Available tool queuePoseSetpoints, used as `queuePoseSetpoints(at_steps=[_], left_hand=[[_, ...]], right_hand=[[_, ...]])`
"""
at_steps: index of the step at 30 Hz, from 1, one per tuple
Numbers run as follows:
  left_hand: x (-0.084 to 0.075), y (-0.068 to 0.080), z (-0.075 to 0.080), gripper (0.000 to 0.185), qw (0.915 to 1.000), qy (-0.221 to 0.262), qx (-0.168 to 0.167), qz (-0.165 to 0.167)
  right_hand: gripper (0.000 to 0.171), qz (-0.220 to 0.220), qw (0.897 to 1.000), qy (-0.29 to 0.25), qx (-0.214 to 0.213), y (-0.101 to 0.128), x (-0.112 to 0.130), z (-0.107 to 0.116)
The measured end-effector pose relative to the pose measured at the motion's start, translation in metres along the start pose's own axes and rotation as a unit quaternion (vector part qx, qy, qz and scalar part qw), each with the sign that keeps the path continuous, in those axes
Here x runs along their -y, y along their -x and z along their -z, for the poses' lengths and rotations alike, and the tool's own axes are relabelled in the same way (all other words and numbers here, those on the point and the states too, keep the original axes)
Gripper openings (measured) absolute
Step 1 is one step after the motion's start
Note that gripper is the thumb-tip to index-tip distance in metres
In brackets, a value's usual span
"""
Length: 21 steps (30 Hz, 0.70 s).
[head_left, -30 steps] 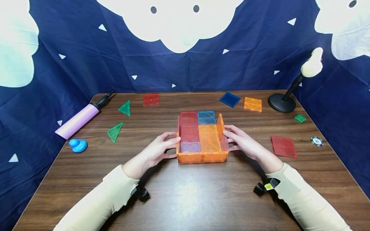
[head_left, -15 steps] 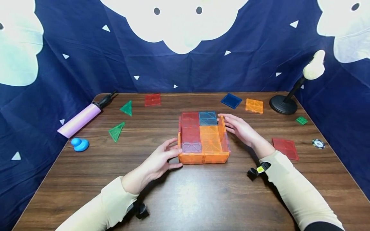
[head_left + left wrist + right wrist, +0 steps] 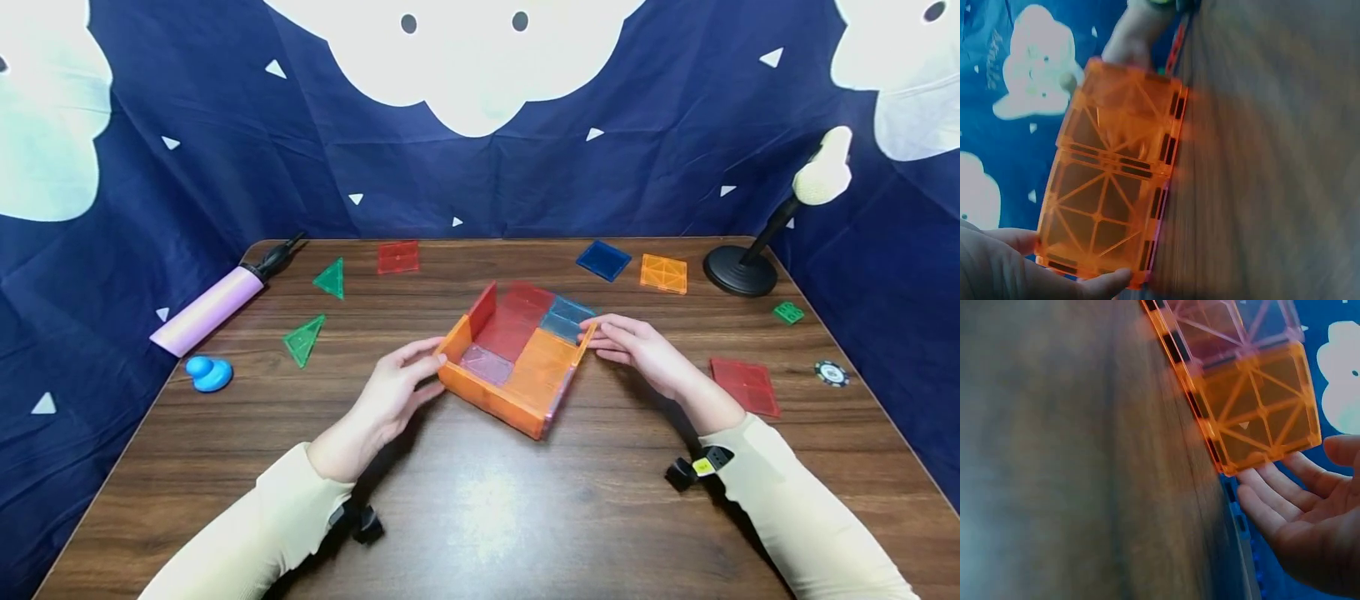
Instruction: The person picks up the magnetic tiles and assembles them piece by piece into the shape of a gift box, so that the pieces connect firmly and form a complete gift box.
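A shallow box of translucent magnetic tiles (image 3: 542,367) stands turned at an angle on the table, its floor a patchwork of red, orange, blue and purple squares. Low orange walls (image 3: 1097,215) run along the front, with a red tile (image 3: 483,308) upright on the left. My left hand (image 3: 393,387) grips the box's left front corner between thumb and fingers. At the right wall's far end, my right hand (image 3: 641,346) touches an orange tile (image 3: 1260,412) with extended fingertips, the thumb apart from it in the right wrist view.
Loose tiles lie around: green triangles (image 3: 303,340), a red square (image 3: 745,386), a blue one (image 3: 603,260) and an orange one (image 3: 663,273). A purple pump (image 3: 210,310) and blue knobbed object (image 3: 208,373) sit left; a black stand (image 3: 741,270), green brick (image 3: 788,312) and poker chip (image 3: 832,372) right.
The box has turned clockwise, its front left corner swinging back and its right side coming forward. My right hand let go of the right wall, moved to its far end and came forward with it.
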<state>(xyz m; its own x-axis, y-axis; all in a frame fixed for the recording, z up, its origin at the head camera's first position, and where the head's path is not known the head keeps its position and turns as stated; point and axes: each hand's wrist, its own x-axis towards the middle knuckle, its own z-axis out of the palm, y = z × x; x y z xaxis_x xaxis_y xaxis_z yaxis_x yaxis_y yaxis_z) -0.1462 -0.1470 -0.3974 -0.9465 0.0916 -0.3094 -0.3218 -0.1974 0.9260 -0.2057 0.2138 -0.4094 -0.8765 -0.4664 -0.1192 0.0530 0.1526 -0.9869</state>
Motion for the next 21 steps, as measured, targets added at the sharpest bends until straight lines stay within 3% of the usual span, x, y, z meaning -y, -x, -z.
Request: queuePoseSetpoints(at_steps=[7, 12, 16, 19, 21], left_hand=[[-0.009, -0.036, 0.018, 0.04, 0.9989, 0.014, -0.042, -0.018], [-0.012, -0.052, 0.017, 0.026, 0.9981, 0.023, -0.05, -0.029], [-0.011, -0.05, 0.01, 0.021, 0.9963, 0.038, -0.072, -0.029], [-0.008, -0.039, 0.004, 0.029, 0.9959, 0.042, -0.078, -0.019], [-0.005, -0.03, -0.001, 0.035, 0.9971, 0.036, -0.066, -0.004]], right_hand=[[0.048, -0.01, 0.998, 0.009, 0.063, 0.023, 0.002, -0.012], [0.052, -0.019, 0.993, 0.026, 0.113, 0.025, 0.006, -0.014], [0.054, -0.006, 0.998, 0.036, 0.05, 0.012, 0.009, -0.008], [0.058, -0.028, 0.999, 0.028, -0.025, 0.001, 0.009, 0.0], [0.06, -0.05, 0.997, 0.015, -0.053, -0.002, 0.008, 0.005]])
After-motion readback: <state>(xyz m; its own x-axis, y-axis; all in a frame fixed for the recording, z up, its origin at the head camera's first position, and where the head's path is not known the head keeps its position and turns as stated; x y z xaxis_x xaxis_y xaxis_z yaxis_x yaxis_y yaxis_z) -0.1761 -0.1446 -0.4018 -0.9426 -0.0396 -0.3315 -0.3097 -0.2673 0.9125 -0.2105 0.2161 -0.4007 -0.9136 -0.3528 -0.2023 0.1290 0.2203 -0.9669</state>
